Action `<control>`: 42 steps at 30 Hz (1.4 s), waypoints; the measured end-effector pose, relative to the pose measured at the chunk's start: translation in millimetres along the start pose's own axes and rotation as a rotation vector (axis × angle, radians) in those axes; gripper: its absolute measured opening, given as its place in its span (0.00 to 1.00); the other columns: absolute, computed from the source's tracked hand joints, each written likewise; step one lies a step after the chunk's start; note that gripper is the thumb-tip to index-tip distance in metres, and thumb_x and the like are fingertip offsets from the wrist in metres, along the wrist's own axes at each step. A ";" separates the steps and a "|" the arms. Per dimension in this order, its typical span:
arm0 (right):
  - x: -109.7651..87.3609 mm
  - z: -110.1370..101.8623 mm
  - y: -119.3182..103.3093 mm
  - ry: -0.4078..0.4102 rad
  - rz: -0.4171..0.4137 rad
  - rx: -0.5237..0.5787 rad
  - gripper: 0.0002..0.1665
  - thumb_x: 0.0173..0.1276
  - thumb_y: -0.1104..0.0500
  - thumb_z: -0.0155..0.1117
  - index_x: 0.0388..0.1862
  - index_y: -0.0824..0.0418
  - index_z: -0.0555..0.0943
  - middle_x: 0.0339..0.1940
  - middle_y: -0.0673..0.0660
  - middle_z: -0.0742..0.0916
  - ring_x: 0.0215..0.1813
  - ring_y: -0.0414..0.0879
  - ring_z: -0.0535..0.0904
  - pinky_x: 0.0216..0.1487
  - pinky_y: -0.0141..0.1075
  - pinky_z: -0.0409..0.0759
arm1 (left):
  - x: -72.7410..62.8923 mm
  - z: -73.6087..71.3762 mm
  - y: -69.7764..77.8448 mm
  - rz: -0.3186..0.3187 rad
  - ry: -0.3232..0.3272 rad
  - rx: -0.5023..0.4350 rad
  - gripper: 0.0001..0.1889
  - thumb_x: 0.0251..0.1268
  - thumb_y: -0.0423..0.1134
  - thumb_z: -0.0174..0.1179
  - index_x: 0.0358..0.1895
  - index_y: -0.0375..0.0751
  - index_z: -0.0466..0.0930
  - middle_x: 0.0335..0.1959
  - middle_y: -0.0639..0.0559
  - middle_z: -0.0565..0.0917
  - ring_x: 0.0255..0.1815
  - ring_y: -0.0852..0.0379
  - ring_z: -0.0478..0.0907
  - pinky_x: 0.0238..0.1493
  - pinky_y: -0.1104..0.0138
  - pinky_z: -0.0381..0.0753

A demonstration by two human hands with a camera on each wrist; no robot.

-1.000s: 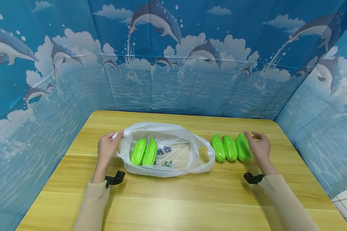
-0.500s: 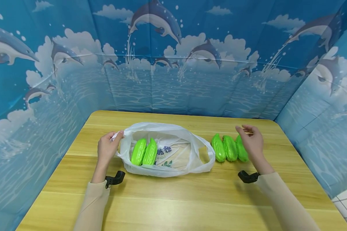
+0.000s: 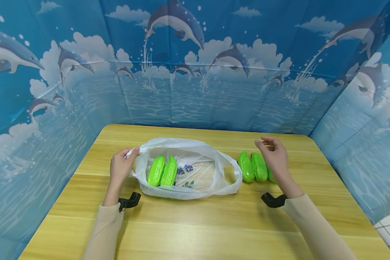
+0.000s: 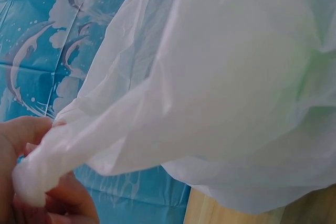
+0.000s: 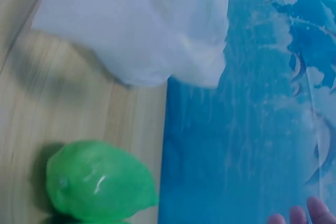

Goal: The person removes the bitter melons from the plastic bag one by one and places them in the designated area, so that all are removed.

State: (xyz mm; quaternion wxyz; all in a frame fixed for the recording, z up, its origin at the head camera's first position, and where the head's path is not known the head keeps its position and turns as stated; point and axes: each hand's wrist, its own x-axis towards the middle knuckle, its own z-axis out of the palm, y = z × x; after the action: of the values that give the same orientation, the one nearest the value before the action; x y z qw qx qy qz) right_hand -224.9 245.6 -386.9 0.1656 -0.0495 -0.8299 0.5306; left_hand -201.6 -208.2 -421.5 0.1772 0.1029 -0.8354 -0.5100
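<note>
At the left end of a white plastic bag (image 3: 182,195), my left hand (image 3: 119,169) pinches the bag's handle; the left wrist view shows the bunched handle (image 4: 50,163) between thumb and fingers. Inside the bag lie two glossy green bitter melons (image 3: 156,171), side by side at its left. Three more bitter melons (image 3: 246,167) lie in a row on the table, right of the bag. Above the rightmost melon (image 3: 271,176), mostly covering it, my right hand (image 3: 275,157) hovers with loosely bent fingers and holds nothing. Only its fingertips (image 5: 317,209) show in the right wrist view.
The bag rests on a light wooden table (image 3: 195,231), its mouth spread and its loose right handle (image 3: 235,173) close to the leftmost melon. A blue dolphin-print curtain (image 3: 195,97) stands behind the table and at both sides.
My right hand has left the rightmost bitter melon, rising and moving left over the row. My left hand and the bag have stayed where they were.
</note>
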 end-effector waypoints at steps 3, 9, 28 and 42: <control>-4.1 2.8 -9.2 -0.039 -0.015 -0.015 0.34 0.65 0.38 0.60 0.59 0.61 0.74 0.49 0.55 0.78 0.45 0.45 0.70 0.42 0.38 0.70 | -0.1 -0.3 0.1 0.002 -0.003 -0.004 0.25 0.62 0.60 0.57 0.33 0.38 0.83 0.15 0.51 0.71 0.16 0.56 0.68 0.17 0.69 0.66; -12.8 8.8 -24.0 -0.103 -0.053 0.008 0.32 0.65 0.39 0.61 0.57 0.61 0.74 0.49 0.54 0.78 0.45 0.46 0.71 0.39 0.34 0.74 | 0.3 -0.1 -0.8 0.026 0.005 0.000 0.25 0.62 0.60 0.58 0.32 0.38 0.83 0.14 0.51 0.71 0.15 0.57 0.68 0.16 0.69 0.65; -32.3 30.5 -32.2 -0.291 -0.154 0.009 0.28 0.66 0.43 0.62 0.56 0.60 0.75 0.54 0.56 0.79 0.51 0.49 0.76 0.47 0.35 0.74 | 0.1 0.4 0.1 0.023 0.009 -0.003 0.24 0.62 0.59 0.58 0.32 0.38 0.83 0.16 0.50 0.73 0.16 0.56 0.69 0.17 0.69 0.67; -41.1 50.3 -44.7 -0.488 -0.123 0.031 0.32 0.65 0.45 0.64 0.63 0.58 0.71 0.59 0.59 0.77 0.56 0.55 0.75 0.52 0.47 0.75 | -0.2 0.1 0.2 0.019 0.006 0.014 0.25 0.63 0.60 0.57 0.32 0.38 0.83 0.17 0.50 0.73 0.17 0.56 0.70 0.17 0.69 0.67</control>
State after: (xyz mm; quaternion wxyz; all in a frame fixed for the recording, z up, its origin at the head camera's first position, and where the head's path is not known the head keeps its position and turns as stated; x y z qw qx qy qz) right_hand -198.5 172.2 -375.2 -0.0069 0.1333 -0.8385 0.5283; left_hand -201.4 -208.0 -421.4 0.1841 0.0976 -0.8393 -0.5022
